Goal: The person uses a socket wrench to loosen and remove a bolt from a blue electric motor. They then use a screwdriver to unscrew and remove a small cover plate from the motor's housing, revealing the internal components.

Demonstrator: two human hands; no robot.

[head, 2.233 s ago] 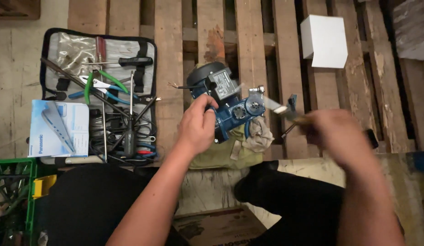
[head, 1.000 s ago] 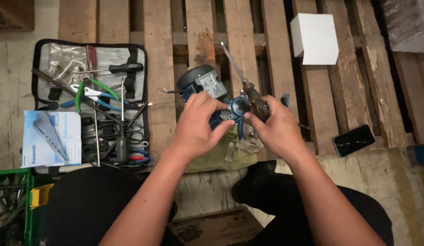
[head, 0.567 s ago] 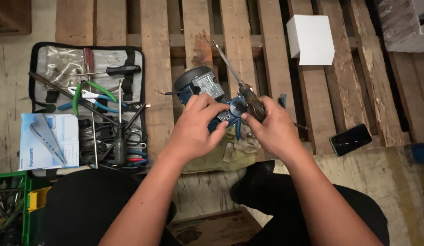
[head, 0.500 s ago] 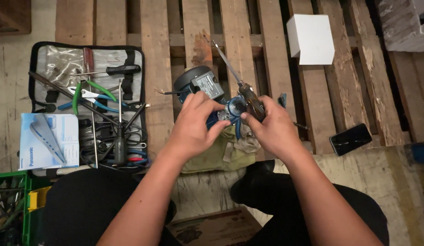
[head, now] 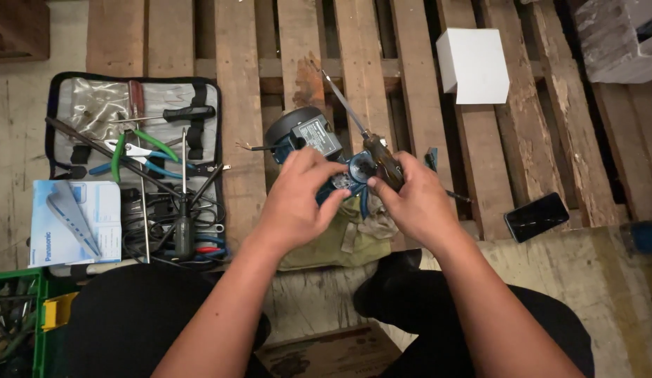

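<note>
Head view. A blue electric motor (head: 319, 150) with a dark round end cap lies on its side on a wooden pallet (head: 235, 84), near frame centre, its near end resting on an olive cloth (head: 333, 241).

The left hand (head: 298, 199) is cupped over the motor's near end, fingers curled and pressing on the blue housing; it grips the body rather than pinching it. The right hand (head: 410, 199) is closed around the brown handle of a screwdriver (head: 368, 143), whose thin shaft points away toward 11 o'clock; the same fingers also reach the motor's near face.

At 9 o'clock from the motor an open tool pouch (head: 133, 164) holds pliers, drivers and wrenches, with a pale blue packet (head: 74, 224) at its lower left. A white box (head: 473, 63) sits at 1 o'clock and a dark phone (head: 536, 217) at 3 o'clock.

Judgement: the motor looks dense, rigid and heavy for its size, with painted metal that could slip. The housing's flanks are the sound place to grip; the loose wire (head: 252, 147) at its left is not.
</note>
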